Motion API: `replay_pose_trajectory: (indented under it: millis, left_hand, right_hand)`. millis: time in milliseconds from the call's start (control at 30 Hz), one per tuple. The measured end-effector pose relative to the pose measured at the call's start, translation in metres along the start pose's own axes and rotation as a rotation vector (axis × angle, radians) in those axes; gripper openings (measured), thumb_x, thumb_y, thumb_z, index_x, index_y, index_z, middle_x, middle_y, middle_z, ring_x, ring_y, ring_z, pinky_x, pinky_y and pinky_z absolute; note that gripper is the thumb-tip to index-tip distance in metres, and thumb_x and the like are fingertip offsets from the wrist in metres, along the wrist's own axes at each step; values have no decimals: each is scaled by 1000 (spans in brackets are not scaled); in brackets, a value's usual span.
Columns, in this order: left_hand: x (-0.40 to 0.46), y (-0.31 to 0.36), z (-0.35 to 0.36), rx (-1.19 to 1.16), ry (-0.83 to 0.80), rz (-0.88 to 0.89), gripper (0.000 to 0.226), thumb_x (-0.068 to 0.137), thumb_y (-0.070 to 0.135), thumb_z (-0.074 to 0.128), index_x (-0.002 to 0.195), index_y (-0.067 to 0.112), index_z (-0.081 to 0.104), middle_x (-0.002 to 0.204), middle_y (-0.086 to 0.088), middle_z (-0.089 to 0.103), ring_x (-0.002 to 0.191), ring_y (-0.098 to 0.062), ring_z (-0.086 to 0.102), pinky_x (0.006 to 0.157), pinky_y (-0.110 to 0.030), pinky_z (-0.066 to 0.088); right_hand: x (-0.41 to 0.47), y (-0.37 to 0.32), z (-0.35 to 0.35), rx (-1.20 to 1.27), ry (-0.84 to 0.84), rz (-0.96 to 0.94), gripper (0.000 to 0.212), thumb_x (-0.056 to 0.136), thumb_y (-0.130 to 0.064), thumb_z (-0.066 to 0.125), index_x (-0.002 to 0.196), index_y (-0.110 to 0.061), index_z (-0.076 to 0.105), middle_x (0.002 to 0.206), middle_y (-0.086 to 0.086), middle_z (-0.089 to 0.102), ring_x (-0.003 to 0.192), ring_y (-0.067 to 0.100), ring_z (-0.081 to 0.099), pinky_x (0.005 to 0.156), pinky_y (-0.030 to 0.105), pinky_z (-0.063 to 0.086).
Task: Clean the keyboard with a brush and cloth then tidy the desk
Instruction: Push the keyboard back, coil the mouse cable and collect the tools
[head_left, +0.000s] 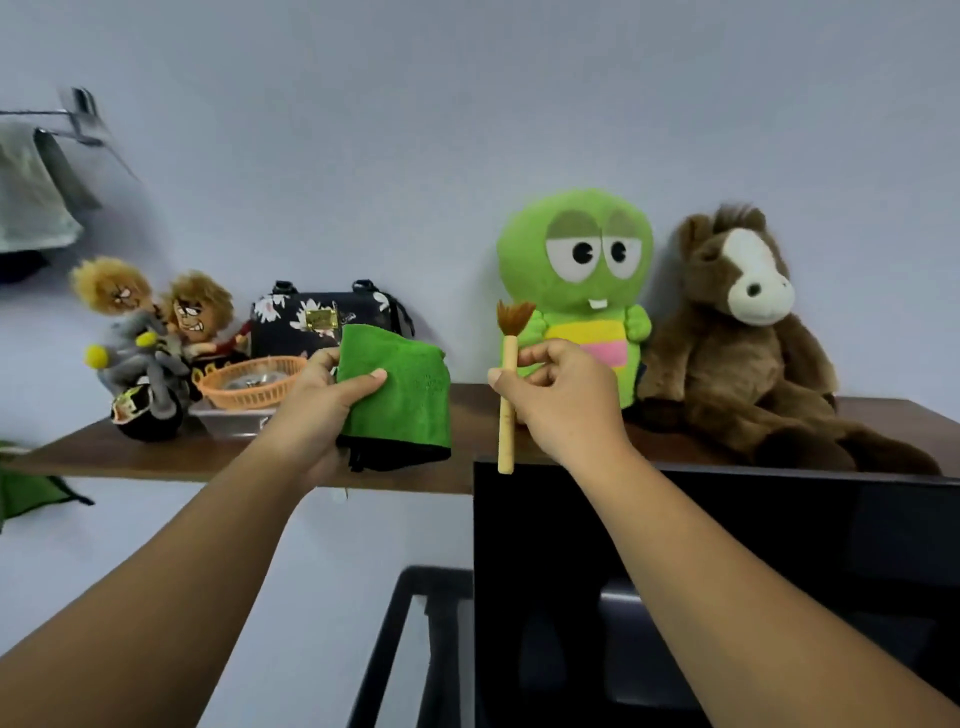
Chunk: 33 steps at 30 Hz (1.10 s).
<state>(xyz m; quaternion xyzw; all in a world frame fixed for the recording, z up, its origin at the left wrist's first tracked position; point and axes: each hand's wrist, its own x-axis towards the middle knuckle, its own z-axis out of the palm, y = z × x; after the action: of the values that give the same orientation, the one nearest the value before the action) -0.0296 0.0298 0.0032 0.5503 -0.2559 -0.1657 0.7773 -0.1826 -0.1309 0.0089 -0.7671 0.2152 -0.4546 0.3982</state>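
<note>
folded green cloth (410, 389), upright wooden brush (508, 374)

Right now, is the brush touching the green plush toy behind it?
Cannot tell. In the head view, the brush, pinched upright by the right hand, overlaps the green plush toy at its bristles, but one view gives no depth to show contact or a gap.

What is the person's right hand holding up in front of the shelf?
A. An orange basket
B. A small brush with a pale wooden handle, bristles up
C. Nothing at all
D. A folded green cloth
B. The right hand pinches the brush by its pale handle with the brown bristles pointing up; the green cloth is gripped in the left hand.
</note>
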Motion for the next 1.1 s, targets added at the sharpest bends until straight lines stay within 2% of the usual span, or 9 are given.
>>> replay_pose_trajectory:
  millis: [133, 300, 467, 533, 633, 700, 833, 967, 1100]
  left_hand:
    - [40, -9, -5, 29, -6, -82, 27, 88, 1, 63, 110, 13, 54, 101, -13, 70, 78, -21, 72, 61, -34, 57]
    - [74, -27, -15, 120, -82, -222, 32, 85, 0, 67, 114, 7, 55, 100, -18, 72, 88, -30, 72, 74, -41, 57]
    - [89, -38, -22, 271, -142, -306, 42, 75, -3, 77, 112, 4, 57, 100, -19, 71, 91, -33, 71, 86, -45, 56]
    - [92, -42, -25, 412, -159, -298, 44, 70, 0, 82, 106, 7, 56, 103, -18, 70, 91, -31, 70, 86, -43, 56]
    - [93, -45, -27, 681, -112, -241, 37, 72, 7, 83, 90, 16, 53, 95, -6, 65, 85, -18, 64, 68, -27, 53]
    - [94, -47, -27, 836, -82, -183, 48, 70, 14, 85, 105, 13, 53, 104, -4, 62, 91, -17, 61, 64, -24, 49]
    - [94, -50, -27, 1121, -58, -73, 86, 68, 29, 86, 139, 11, 39, 133, -8, 53, 121, -25, 51, 95, -32, 44]
    - [92, -51, -28, 1269, -105, -18, 78, 76, 38, 78, 141, 15, 42, 139, -6, 49, 127, -24, 48, 102, -34, 42]
    - [85, -48, -30, 1363, -166, -7, 63, 88, 40, 64, 142, 16, 41, 142, -8, 44, 128, -24, 44, 104, -34, 39]
  right_hand:
    - [36, -6, 36, -145, -28, 58, 25, 70, -37, 80, 77, -20, 62, 68, 2, 69, 68, 23, 69, 68, 39, 57]
    - [62, 3, 73, -433, -242, 181, 27, 72, -36, 80, 68, -12, 65, 73, 11, 72, 71, 28, 71, 70, 40, 59]
    - [75, 17, 96, -626, -407, 297, 30, 78, -28, 75, 59, -14, 57, 32, -4, 53, 36, 8, 57, 45, 21, 46]
    - [80, 22, 104, -646, -442, 354, 27, 79, -24, 77, 62, -13, 59, 38, -2, 56, 39, 12, 57, 45, 23, 49]
    - [83, 27, 111, -688, -511, 452, 18, 82, -22, 76, 78, -10, 63, 58, 5, 61, 45, 16, 57, 55, 26, 54]
    - [85, 30, 113, -748, -538, 466, 18, 83, -26, 75, 88, -11, 67, 63, 4, 62, 46, 15, 57, 59, 26, 56]
    - [86, 35, 113, -833, -571, 478, 21, 83, -32, 75, 88, -13, 70, 73, 2, 67, 55, 15, 61, 75, 29, 58]
    - [82, 35, 114, -865, -504, 419, 26, 78, -32, 78, 90, -10, 74, 70, 4, 68, 61, 20, 68, 72, 32, 61]
    - [77, 29, 109, -812, -460, 393, 22, 85, -27, 63, 89, -7, 72, 81, 9, 73, 71, 25, 72, 73, 36, 61]
